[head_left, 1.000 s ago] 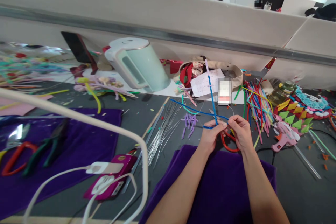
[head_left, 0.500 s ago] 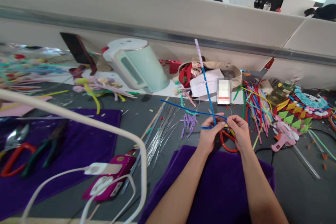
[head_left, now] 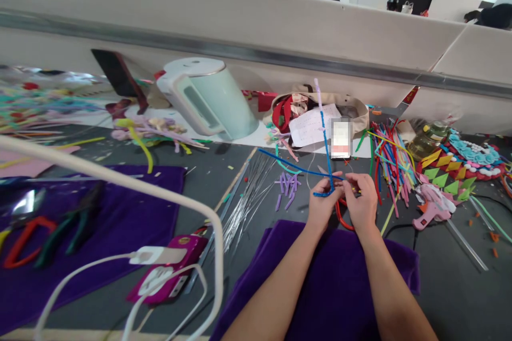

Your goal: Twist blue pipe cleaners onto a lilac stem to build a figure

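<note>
My left hand [head_left: 325, 203] and my right hand [head_left: 361, 203] meet above the far edge of a purple cloth [head_left: 332, 282]. Both pinch a blue pipe cleaner [head_left: 325, 144] that stands upright between them and ends in a pale lilac tip [head_left: 318, 90]. A second blue strand [head_left: 292, 166] runs out to the left from the same grip, and a short blue loop curls under my left thumb. Red-handled scissors [head_left: 343, 217] lie on the table just beneath my hands.
A mint kettle [head_left: 208, 97] stands at the back. Thin wires [head_left: 246, 203] and lilac bits [head_left: 288, 186] lie left of my hands. Coloured stems [head_left: 390, 157], a pink glue gun [head_left: 434, 208], a phone [head_left: 170, 270] with white cable, and pliers [head_left: 70, 229] surround them.
The upright pipe cleaner dropped lower and tilted from leaning left to nearly vertical. My hands shifted slightly right and closer together, still gripping it.
</note>
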`<action>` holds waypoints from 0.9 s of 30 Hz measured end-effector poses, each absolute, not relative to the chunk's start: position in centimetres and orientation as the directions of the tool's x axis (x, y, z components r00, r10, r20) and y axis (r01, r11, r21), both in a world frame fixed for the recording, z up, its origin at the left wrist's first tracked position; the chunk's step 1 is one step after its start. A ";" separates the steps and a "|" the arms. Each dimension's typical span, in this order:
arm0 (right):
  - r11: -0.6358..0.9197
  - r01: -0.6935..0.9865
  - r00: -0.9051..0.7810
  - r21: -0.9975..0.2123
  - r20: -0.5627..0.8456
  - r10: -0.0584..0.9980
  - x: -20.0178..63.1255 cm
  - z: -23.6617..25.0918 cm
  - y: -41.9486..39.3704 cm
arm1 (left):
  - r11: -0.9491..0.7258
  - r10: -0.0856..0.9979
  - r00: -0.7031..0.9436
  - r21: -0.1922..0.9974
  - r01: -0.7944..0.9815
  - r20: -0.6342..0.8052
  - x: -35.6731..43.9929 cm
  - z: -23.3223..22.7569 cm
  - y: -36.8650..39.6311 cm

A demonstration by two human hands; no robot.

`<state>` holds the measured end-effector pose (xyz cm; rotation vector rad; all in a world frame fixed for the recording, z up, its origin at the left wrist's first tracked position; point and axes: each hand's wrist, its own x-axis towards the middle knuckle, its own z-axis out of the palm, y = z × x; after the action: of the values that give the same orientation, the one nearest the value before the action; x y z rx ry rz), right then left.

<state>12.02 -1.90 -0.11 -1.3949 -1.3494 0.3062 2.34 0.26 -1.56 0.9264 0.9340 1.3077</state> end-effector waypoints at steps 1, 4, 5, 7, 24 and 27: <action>0.292 0.565 0.286 -0.772 0.515 0.808 11.9 0.1 -2.0 | 0.011 1.000 0.031 0.946 -0.324 -0.001 2.5 -1.6 0.2; 0.337 0.619 0.214 -0.709 0.565 0.797 11.9 0.2 -2.1 | -0.075 0.996 0.021 0.958 -0.276 0.084 2.9 -1.7 -0.1; 0.342 0.631 0.196 -0.696 0.570 0.798 11.9 0.2 -2.0 | -0.087 0.995 0.028 0.956 -0.281 0.099 3.0 -1.7 -0.1; 0.336 0.658 0.169 -0.674 0.567 0.806 12.0 0.0 -2.0 | -0.080 0.993 0.053 0.949 -0.305 0.101 3.1 -1.8 -0.2; 0.224 0.802 0.166 -0.553 0.567 0.807 12.3 -1.0 -1.9 | 0.163 0.975 0.191 0.948 -0.273 -0.113 3.0 -2.1 -0.2; 0.223 0.809 0.163 -0.545 0.571 0.804 12.3 -1.1 -1.8 | 0.185 0.972 0.195 0.943 -0.277 -0.133 3.1 -2.4 -0.2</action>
<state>12.33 -1.85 -1.14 -1.5488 -1.6068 -0.0062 3.08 -0.16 -2.40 0.9537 0.9402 1.0934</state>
